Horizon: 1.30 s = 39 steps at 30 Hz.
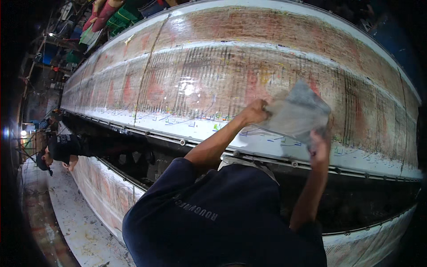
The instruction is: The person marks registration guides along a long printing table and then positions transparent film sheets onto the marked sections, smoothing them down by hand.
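Observation:
I hold a limp grey sheet (pixel 302 107), with a slightly blurred pointed corner, over a long translucent panel (pixel 204 71) streaked with red, tan and dark ribbed patches. My left hand (pixel 256 111) has its fingers closed on the left part of the sheet. My right hand (pixel 318 146) grips its lower right part, partly smeared by motion. Beneath the sheet runs the panel's white border (pixel 178 124), dotted with small coloured marks, and a rail (pixel 151 135) with round fittings along it. Whether the sheet touches the panel, I cannot tell.
A dark trough (pixel 373 200) lies between this panel and a second curved panel (pixel 106 187) nearer me. At the left, another person in a dark shirt (pixel 62 147) bends over that second panel. Pink and green items (pixel 120 18) are piled beyond the far edge.

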{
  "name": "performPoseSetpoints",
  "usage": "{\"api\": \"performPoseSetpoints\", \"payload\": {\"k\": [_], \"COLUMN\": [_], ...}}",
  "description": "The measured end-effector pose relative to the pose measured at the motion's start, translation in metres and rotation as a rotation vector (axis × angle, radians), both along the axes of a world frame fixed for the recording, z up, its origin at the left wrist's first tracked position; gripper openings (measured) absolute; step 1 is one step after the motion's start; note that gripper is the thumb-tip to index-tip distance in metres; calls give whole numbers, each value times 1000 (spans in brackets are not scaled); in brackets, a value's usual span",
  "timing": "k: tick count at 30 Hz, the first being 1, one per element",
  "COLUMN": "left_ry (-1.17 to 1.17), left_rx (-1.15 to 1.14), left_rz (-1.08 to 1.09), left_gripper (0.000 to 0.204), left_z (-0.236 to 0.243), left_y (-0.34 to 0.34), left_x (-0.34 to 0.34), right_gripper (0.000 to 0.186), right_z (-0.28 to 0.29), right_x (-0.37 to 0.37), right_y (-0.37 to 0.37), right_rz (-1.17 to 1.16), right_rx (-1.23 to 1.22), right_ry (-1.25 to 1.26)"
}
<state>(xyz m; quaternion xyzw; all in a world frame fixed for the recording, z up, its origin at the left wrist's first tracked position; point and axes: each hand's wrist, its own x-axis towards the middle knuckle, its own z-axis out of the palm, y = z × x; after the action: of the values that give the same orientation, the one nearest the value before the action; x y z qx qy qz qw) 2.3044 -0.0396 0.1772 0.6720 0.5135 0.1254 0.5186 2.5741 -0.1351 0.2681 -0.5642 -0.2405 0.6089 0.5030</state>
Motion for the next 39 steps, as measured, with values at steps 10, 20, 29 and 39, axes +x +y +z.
{"api": "performPoseSetpoints", "payload": {"k": [10, 20, 29, 39], "left_ry": [-295, -4, -25, -67], "left_rx": [697, 471, -10, -487], "left_rz": [166, -122, -59, 5], "left_gripper": [57, 51, 34, 40], "left_z": [128, -81, -155, -151], "left_y": [31, -10, -4, -12], "left_x": [201, 261, 217, 195], "right_gripper": [65, 58, 58, 41], "right_z": [109, -162, -153, -162], "right_x": [140, 170, 148, 158], "right_y": [-13, -115, -110, -95], "right_rz": [-293, -237, 266, 586], "right_rx": [317, -246, -96, 134], "right_ry": [-561, -1006, -1383, -1320]}}
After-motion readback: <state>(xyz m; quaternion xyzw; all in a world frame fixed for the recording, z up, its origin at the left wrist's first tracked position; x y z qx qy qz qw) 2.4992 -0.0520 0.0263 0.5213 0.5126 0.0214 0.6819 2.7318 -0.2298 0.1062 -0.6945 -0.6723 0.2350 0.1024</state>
